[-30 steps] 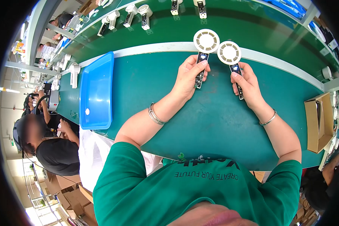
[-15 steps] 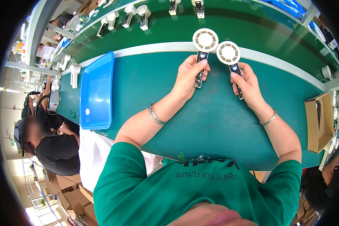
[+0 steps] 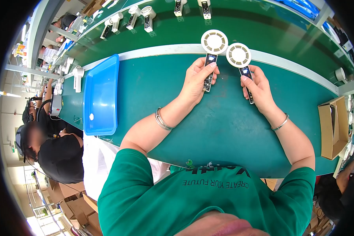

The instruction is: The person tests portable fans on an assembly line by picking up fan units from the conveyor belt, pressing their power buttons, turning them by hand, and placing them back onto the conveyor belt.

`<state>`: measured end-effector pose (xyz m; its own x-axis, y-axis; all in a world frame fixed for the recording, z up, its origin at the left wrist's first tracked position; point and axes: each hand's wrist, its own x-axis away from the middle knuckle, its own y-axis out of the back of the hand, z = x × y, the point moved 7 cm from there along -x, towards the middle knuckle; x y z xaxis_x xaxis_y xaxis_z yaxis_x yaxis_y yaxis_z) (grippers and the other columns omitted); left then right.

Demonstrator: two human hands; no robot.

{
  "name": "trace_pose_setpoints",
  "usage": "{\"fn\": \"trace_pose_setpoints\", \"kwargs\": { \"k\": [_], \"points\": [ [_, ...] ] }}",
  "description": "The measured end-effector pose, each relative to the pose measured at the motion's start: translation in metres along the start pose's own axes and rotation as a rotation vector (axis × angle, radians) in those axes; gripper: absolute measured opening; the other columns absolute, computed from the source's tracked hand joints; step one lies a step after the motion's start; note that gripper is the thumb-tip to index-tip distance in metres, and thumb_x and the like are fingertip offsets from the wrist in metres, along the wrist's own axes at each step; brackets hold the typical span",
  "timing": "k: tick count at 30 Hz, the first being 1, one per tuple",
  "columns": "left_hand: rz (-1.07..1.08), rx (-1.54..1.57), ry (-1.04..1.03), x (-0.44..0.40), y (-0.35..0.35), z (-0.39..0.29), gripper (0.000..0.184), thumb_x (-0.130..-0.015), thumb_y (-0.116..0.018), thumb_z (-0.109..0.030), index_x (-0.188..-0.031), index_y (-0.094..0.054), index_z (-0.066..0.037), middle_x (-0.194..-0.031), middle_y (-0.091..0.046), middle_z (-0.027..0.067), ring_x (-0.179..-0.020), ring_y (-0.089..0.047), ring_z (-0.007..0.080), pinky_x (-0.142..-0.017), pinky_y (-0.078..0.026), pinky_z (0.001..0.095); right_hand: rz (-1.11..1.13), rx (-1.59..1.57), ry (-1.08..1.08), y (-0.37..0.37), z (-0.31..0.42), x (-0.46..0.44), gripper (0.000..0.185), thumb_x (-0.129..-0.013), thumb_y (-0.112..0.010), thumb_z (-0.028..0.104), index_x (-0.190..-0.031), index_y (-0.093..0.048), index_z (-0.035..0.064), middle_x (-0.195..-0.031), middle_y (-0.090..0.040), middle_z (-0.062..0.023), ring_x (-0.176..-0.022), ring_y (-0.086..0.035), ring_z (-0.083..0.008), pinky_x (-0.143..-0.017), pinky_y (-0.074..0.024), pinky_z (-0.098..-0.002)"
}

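Observation:
My left hand (image 3: 196,80) is closed around the handle of a white handheld fan (image 3: 214,42), thumb on the front. My right hand (image 3: 259,88) grips a second handheld fan (image 3: 238,55) the same way. Both have round, slotted white heads pointing away from me, side by side and nearly touching. Bare circuit boards show along their handles, each with a small lit display (image 3: 211,58). The fans are held up above the green work table (image 3: 224,129); the lower handles are partly covered by my fingers.
At left on the table lies a blue tray (image 3: 101,96) with a small white piece inside. Several similar fans (image 3: 148,17) stand on the green surface beyond the white rail. An open cardboard box (image 3: 333,128) is at right. A person in black (image 3: 61,157) sits at left.
The fans beyond the rail have shifted slightly left. At left, the seated person's arm has lowered a little. My hands and the two fans stay in place.

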<state>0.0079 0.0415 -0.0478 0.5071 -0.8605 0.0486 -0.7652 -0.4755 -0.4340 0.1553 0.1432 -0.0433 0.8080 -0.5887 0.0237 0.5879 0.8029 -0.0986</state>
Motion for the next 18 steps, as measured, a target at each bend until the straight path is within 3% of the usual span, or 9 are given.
{"fn": "trace_pose_setpoints", "kwargs": {
  "k": [18],
  "points": [
    [0.004, 0.018, 0.001, 0.0004, 0.0008, 0.0004, 0.028, -0.088, -0.062, -0.020, -0.106, -0.052, -0.003, -0.079, -0.059, 0.0052, -0.066, -0.055, 0.0079, -0.057, -0.046, 0.0213, -0.005, -0.038, 0.004, 0.0017, -0.0017, -0.0003, 0.034, -0.092, -0.055, 0.018, -0.117, -0.041, -0.0005, -0.077, -0.052, -0.0030, -0.053, -0.048, -0.0065, -0.046, -0.0390, -0.0212]
  ]
}}
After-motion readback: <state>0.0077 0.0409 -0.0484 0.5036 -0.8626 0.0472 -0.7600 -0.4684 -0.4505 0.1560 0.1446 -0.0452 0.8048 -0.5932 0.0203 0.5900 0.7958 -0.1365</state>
